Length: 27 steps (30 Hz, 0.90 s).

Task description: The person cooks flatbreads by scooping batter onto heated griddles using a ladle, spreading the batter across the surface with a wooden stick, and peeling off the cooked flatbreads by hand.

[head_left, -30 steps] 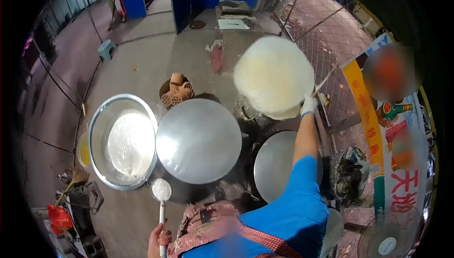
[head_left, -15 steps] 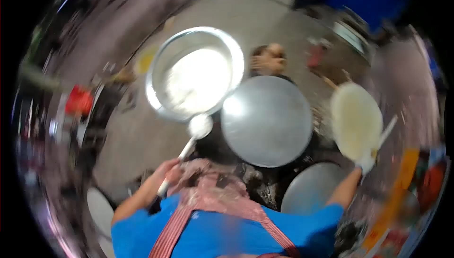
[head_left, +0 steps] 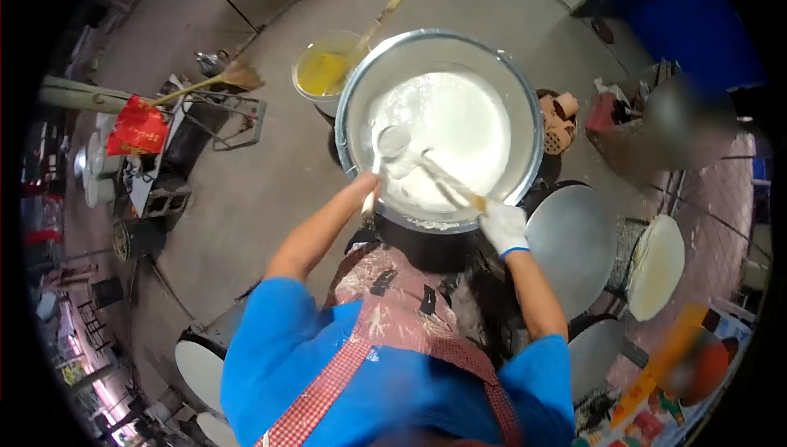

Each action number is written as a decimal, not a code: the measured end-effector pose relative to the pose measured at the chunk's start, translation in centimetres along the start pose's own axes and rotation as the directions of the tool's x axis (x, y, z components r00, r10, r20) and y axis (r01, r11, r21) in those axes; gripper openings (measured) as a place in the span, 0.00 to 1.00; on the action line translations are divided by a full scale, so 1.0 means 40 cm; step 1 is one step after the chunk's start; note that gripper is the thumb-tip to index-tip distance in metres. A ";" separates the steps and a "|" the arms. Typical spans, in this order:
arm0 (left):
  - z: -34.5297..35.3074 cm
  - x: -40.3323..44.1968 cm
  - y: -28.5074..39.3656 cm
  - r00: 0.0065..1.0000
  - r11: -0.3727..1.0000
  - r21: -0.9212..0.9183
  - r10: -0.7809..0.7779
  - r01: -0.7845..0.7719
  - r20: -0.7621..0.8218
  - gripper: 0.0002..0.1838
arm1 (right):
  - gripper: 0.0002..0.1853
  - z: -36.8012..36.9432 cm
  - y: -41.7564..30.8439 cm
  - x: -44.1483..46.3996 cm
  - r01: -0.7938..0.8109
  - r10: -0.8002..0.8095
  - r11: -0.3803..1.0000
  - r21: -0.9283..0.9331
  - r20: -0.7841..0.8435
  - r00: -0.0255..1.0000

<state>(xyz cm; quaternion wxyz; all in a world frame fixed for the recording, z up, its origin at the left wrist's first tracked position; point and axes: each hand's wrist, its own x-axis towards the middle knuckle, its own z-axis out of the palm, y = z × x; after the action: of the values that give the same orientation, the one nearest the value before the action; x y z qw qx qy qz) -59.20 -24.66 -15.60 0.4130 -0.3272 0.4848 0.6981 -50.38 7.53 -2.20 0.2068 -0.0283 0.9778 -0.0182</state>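
A large metal pot (head_left: 525, 103) holds white batter (head_left: 459, 119). My left hand (head_left: 366, 189), bare, is wrapped round the pale handle of a ladle (head_left: 393, 143) at the pot's near left side; the ladle's bowl is over the batter. My right hand (head_left: 503, 227), in a white glove, grips the wooden handle of a scraper (head_left: 443, 176) at the near right rim. The scraper's far end, coated in batter, meets or overlaps the ladle's bowl. A round metal griddle (head_left: 571, 242) lies to the right of the gloved hand.
A bucket of yellow liquid (head_left: 323, 70) with a brush (head_left: 385, 17) stands behind the pot. At right is a thin round pancake (head_left: 657, 268). Brown perforated briquettes (head_left: 559, 123) sit beside the pot. Another griddle (head_left: 596, 357) is near my right elbow; a broom (head_left: 238, 77) lies left.
My right hand has come from the far right to the pot, leaving the pancake at right. The ladle has moved from outside the near rim to over the batter. My view has turned.
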 end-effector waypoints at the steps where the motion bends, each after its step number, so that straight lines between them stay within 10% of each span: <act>1: -0.011 0.065 -0.004 0.990 0.991 0.134 0.002 0.018 -0.142 0.06 | 0.14 -0.050 -0.073 0.003 -0.007 0.007 1.000 -0.002 0.023 1.000; 12: 0.036 0.089 0.081 0.984 0.848 0.522 0.154 -0.085 -0.091 0.23 | 0.22 0.071 -0.167 -0.001 -0.523 0.472 0.810 0.265 0.236 0.850; 18: 0.152 -0.076 0.115 0.966 0.992 0.089 -0.109 0.091 0.232 0.05 | 0.22 0.081 -0.276 -0.176 -0.602 0.554 0.684 0.411 0.245 0.796; 27: 0.372 -0.870 0.355 0.863 0.963 -0.104 0.269 -0.249 0.427 0.07 | 0.17 -0.287 -0.201 -0.379 0.048 0.491 0.700 0.713 -0.529 0.692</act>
<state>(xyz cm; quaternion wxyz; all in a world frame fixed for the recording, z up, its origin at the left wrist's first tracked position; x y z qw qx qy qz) -57.25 -22.26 24.72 0.4062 -0.1033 0.4033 0.8134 -40.82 0.75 14.77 -0.1744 0.1864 0.8993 -0.3552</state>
